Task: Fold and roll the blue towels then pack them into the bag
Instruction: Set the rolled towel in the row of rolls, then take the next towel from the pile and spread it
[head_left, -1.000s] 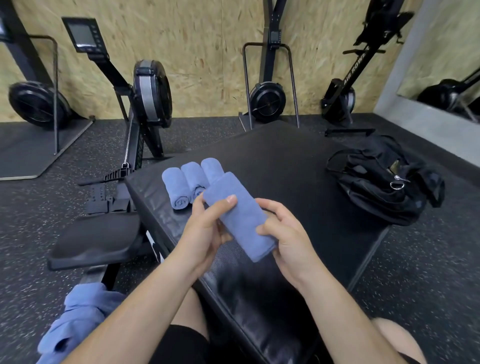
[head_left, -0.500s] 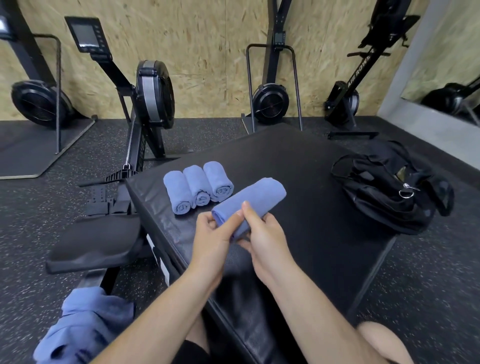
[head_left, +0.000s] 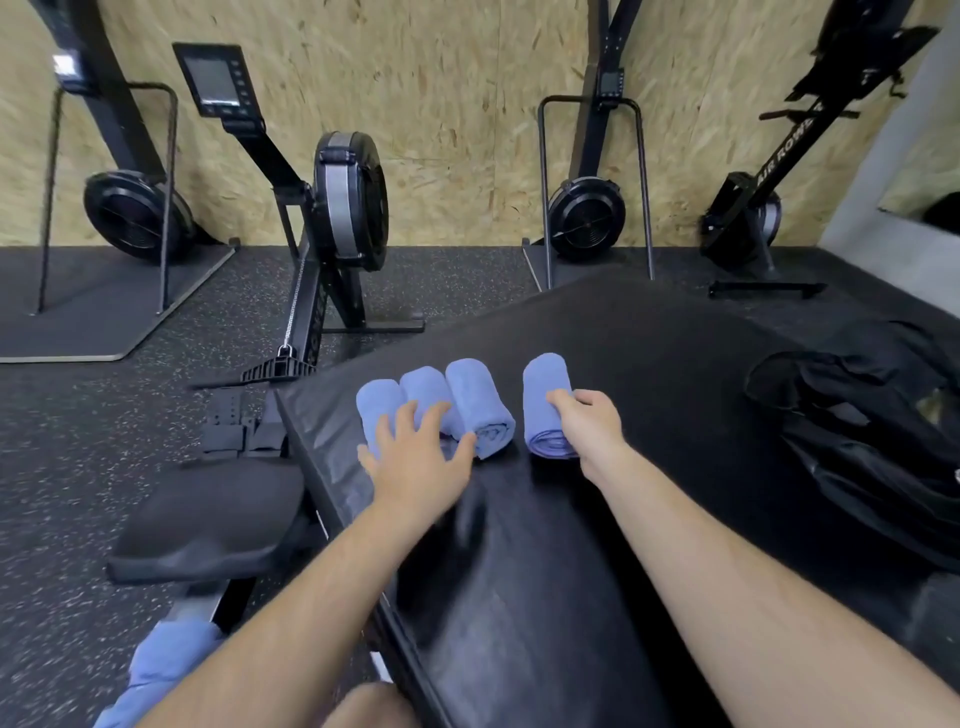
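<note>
Three rolled blue towels (head_left: 470, 402) lie side by side on the black padded box (head_left: 649, 395). My left hand (head_left: 415, 457) is spread over their near ends with straight fingers. A fourth rolled blue towel (head_left: 543, 395) lies just right of them, a small gap apart. My right hand (head_left: 592, 426) grips this roll from its right side, fingers curled over its top. The black bag (head_left: 852, 431) sits at the box's right edge, out of reach of both hands. Its opening is hard to make out.
Loose blue towels (head_left: 166, 660) are heaped on the floor at the lower left. A rowing machine (head_left: 332, 218) with its black seat (head_left: 208, 519) stands directly left of the box. More rowers lean against the wooden wall behind.
The roll was held in both hands above the box; now it lies on the box beside the other three. My left hand has let go and moved onto the three rolls.
</note>
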